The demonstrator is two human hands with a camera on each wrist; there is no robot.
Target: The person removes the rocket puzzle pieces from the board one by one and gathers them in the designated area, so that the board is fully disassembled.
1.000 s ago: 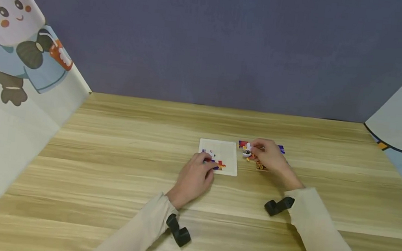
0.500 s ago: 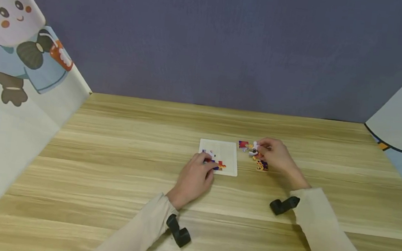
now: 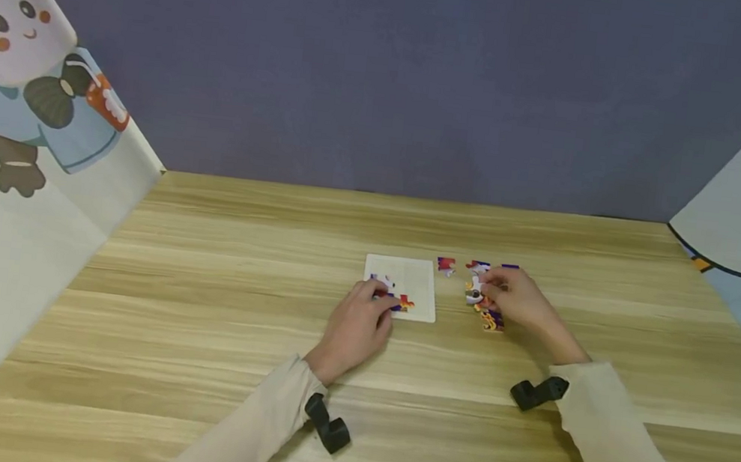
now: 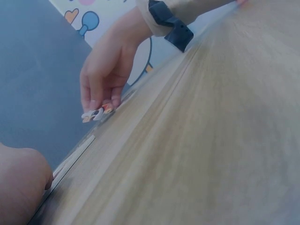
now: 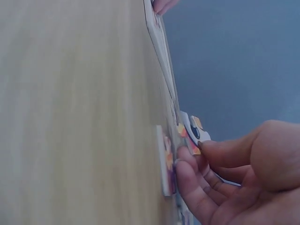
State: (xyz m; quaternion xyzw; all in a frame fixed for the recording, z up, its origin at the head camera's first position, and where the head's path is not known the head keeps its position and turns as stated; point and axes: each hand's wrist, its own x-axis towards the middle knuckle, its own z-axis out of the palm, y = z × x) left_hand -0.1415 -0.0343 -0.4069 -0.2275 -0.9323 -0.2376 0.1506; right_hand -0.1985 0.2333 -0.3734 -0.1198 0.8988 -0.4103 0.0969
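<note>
My right hand (image 3: 514, 300) pinches a white jigsaw piece (image 3: 474, 293) with a dark eye and orange patches between thumb and fingers. In the right wrist view this jigsaw piece (image 5: 193, 133) is tilted up just above the table, near another piece lying flat (image 5: 166, 161). My left hand (image 3: 358, 327) rests on the square white puzzle tray (image 3: 420, 285), its fingertips touching pieces in the lower left part. A red-orange piece (image 3: 406, 303) shows beside the left thumb; other pieces there are partly covered by the fingers.
Loose pieces lie right of the tray: a red one (image 3: 445, 264), a red and white one (image 3: 478, 266), a dark one with yellow swirls (image 3: 492, 320), and a purple one (image 3: 510, 267) partly behind my right hand. A dark blue wall (image 3: 426, 86) borders the wooden table's (image 3: 240, 247) far edge.
My right hand has moved right and slightly nearer with the pinched piece, uncovering the red and white piece. The yellow-swirled piece has shifted right and nearer. My left hand has stayed in place.
</note>
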